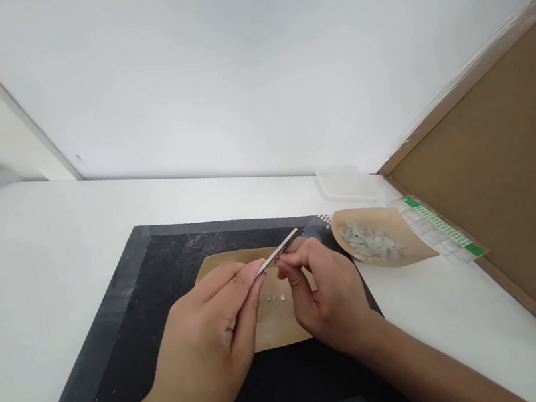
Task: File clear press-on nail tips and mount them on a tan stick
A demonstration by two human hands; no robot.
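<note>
Left hand [204, 331]: grip is pinching a thin, pale, narrow strip [280, 249] between thumb and fingers. Strip is slanting up and away to the right, its far end sticking out free beyond the fingertips.

Right hand [333, 299]: thumb and forefinger are bending in close together just beside the strip, on its near right side; the other fingers are curling toward the palm. Cannot tell whether this grip is pinching the strip's edge, some small piece, or nothing.

Strip is hanging above a brown paper sheet [272, 334], which is lying on a black mat [120, 324]. A few tiny pale bits [276, 298] are resting on the paper, showing between the two hands. Mat is lying on a white worktop [47, 274].

Right of the mat: a second brown paper [411, 253] is holding a loose heap of translucent scraps [372, 242]. Its right edge is meeting a clear plastic sheet with a green band [446, 228]; cannot tell which is overlapping which. Behind these, near the wall [230, 85], a translucent shallow tray [349, 187] is sitting. A brown panel [512, 184] is standing along the right side.
</note>
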